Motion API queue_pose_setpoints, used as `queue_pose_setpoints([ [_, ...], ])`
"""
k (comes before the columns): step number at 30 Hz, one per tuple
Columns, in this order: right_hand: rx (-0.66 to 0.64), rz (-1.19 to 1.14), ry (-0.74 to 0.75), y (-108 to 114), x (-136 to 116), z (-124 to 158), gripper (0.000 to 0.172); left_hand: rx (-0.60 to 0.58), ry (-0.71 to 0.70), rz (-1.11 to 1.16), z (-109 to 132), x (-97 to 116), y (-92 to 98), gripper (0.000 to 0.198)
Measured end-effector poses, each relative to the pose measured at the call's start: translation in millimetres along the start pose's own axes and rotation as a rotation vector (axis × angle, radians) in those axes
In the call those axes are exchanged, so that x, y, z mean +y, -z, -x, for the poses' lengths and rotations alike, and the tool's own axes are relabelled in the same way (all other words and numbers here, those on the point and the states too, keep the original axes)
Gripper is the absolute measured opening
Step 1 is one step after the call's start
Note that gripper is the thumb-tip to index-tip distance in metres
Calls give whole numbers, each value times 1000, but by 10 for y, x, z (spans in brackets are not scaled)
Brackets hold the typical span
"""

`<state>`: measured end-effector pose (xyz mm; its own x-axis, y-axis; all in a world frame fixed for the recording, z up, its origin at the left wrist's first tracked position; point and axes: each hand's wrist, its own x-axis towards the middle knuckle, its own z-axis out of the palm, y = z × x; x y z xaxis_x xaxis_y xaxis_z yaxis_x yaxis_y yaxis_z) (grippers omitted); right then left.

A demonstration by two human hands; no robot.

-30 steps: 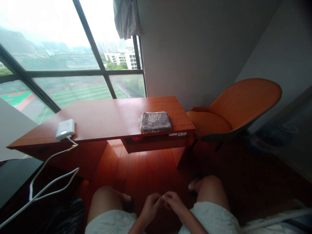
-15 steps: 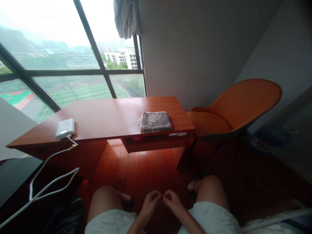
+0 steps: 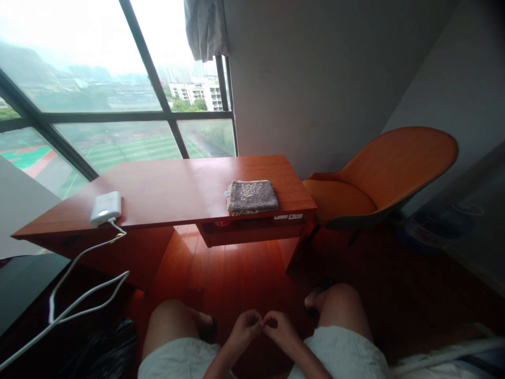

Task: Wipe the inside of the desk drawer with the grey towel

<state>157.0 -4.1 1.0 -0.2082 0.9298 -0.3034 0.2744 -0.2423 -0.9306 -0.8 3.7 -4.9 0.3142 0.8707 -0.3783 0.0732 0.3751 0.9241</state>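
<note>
I sit with my knees apart and both hands low between them, over the wooden floor. My left hand (image 3: 244,329) and my right hand (image 3: 279,328) are curled, fingertips touching each other at the middle. Whatever lies between the fingers is too small to make out. Ahead stands a red-brown wooden desk (image 3: 165,189). A folded grey towel (image 3: 251,197) lies near its right front edge. A white power adapter (image 3: 105,207) rests on the desk's left end, its white cable (image 3: 79,295) hanging down to the floor.
An orange chair (image 3: 379,179) stands to the right of the desk, against the grey wall. A large window (image 3: 98,95) with dark frames runs behind the desk, a curtain (image 3: 205,29) bunched at its top. A black bag (image 3: 106,350) lies by my left leg.
My fingers have curled in tighter, and both hands have dropped slightly. Nothing else has moved.
</note>
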Motion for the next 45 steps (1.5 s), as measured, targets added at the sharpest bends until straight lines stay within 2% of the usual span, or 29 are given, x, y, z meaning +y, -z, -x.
queue_pose_setpoints([
  [10, 11, 54, 8, 13, -56, 43, 12, -35, -7, -78, 19, 57, 77, 15],
  [17, 10, -26, 7, 8, -23, 22, 16, -20, 7, -78, 8, 57, 64, 11],
  [25, -1, -77, 45, 12, -35, 30, 28, 11, 49, -74, 8, 67, 48, 26],
  [37, -59, -141, 26, 2, -15, 45, 28, 18, 22, -97, 14, 47, 54, 40],
  [45, -87, -171, 5, -21, 44, 29, 32, 27, 8, -91, 22, 22, -8, 44],
])
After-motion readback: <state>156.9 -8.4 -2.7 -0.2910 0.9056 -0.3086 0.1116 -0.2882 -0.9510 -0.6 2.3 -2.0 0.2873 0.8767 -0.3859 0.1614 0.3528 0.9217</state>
